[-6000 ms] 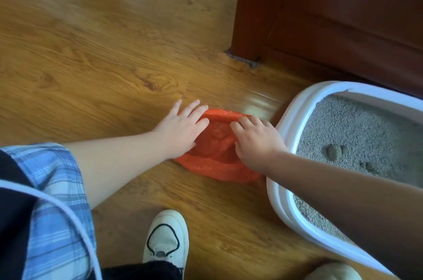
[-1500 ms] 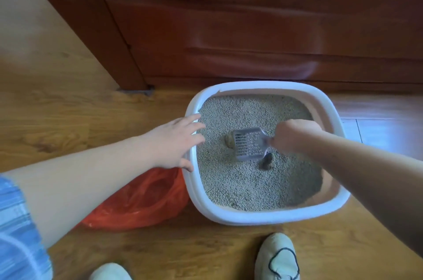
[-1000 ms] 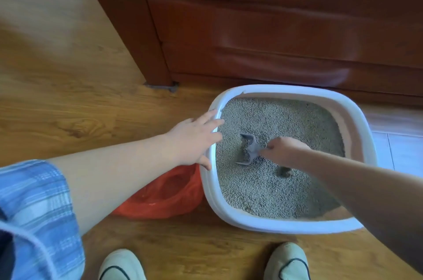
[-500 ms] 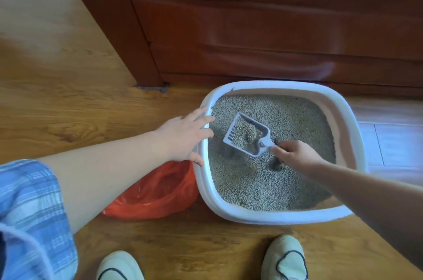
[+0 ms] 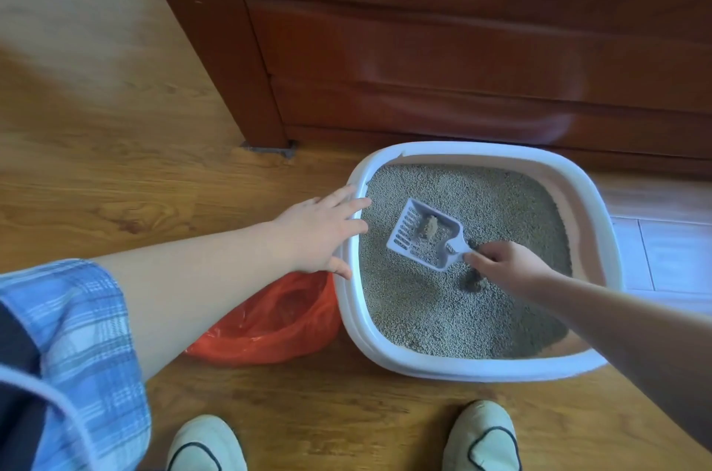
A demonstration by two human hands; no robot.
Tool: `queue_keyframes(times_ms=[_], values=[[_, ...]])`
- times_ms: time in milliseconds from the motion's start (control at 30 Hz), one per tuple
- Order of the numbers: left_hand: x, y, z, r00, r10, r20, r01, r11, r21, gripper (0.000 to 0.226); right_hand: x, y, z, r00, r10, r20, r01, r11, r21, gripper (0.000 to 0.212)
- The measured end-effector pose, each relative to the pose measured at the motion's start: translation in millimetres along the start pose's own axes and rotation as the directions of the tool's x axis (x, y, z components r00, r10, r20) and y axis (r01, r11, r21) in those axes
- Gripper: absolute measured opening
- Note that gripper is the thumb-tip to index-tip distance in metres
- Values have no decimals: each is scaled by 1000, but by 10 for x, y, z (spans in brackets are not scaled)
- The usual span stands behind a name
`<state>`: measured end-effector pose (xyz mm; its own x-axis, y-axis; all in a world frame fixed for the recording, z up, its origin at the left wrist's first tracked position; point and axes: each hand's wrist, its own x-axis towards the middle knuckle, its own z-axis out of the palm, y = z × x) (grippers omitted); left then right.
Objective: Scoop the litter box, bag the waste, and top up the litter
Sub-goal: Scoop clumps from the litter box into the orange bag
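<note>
Right grip (image 5: 504, 266) on scoop (image 5: 418, 245) handle, clump (image 5: 427, 227) in scoop

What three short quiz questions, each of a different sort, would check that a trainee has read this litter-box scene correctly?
1. True or false: the scoop is empty.
2. Fill in: the right hand grips the scoop's ____.
3. The left hand rests on: A the scoop; B the rim of the litter box; C the right hand.
Key: 1 false, it holds a clump. 2 handle. 3 B.
</note>
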<state>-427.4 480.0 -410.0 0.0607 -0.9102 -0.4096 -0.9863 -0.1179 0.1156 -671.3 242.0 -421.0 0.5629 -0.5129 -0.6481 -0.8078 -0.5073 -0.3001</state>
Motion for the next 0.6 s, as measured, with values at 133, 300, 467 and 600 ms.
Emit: queue_keyframes(times_ms=[133,300,467,600], values=[[-4,18,-11,1000,0,19,0,1000,6,80,-30,-44,-47,1000,-4,-13,4,1000,-14,46],[-100,-36,-120,998,7,-69,-15,993,-116,57,-110,-194,-139,997,-81,-12,81,996,28,46],[-405,-463,-261,951,-246,-188,195,948,-251,24,-254,-744,-284,955,-281,-97,273,958,-85,47],[-813,-765,-78,931,-345,-118,313,922,-229,27,-329,-1364,-164,907,-420,-37,374,842,-388,52]])
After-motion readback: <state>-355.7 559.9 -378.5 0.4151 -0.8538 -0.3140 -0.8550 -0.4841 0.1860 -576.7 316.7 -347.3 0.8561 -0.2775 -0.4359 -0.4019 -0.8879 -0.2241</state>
